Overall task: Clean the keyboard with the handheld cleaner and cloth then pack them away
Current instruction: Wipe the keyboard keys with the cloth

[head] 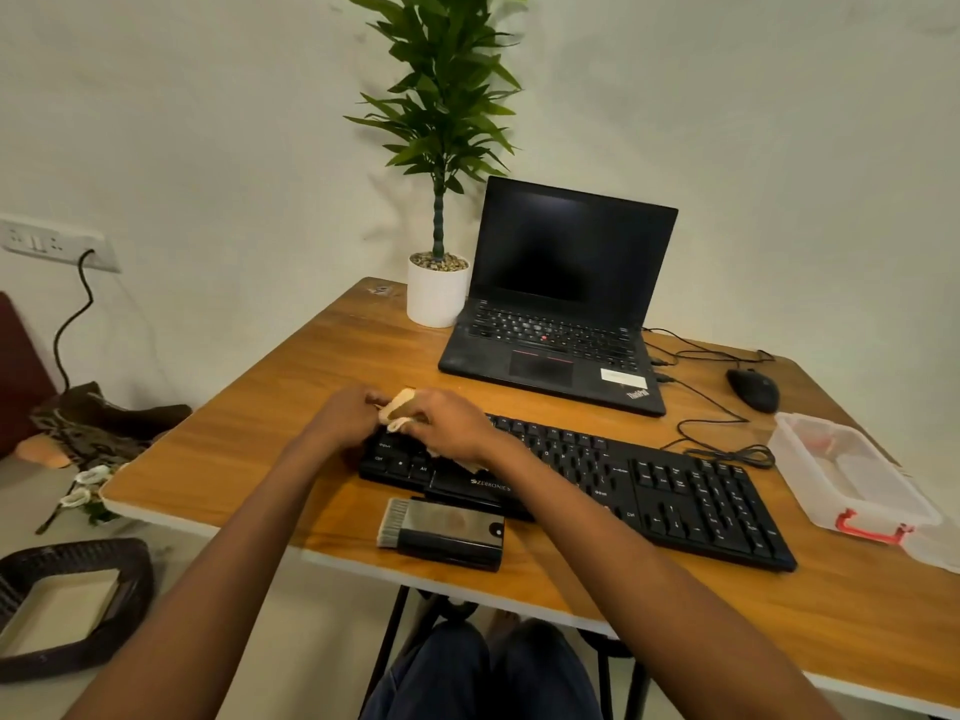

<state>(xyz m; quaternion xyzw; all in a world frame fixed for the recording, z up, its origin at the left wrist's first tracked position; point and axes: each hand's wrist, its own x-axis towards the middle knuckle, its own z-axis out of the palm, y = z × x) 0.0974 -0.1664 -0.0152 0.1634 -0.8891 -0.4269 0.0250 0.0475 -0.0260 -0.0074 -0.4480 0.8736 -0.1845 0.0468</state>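
- Both hands, left hand (345,415) and right hand (452,426), pinch the cloth (397,407) over the keyboard (649,480) left end.
- Wipe row by row; press lightly.
- Handheld cleaner (444,532) lies untouched on the surface (260,407).

bare forearms, no sleeves in view; dark blue trousers (483,672) on the knees.

Held a pale cloth (398,409) between left hand (347,415) and right hand (453,427) over the left end of the black keyboard (649,485), frame centre. Lay just below it: the handheld cleaner (447,532). Stood upper centre: laptop (561,304), potted plant (439,200). Sat at right edge: clear container (852,475).
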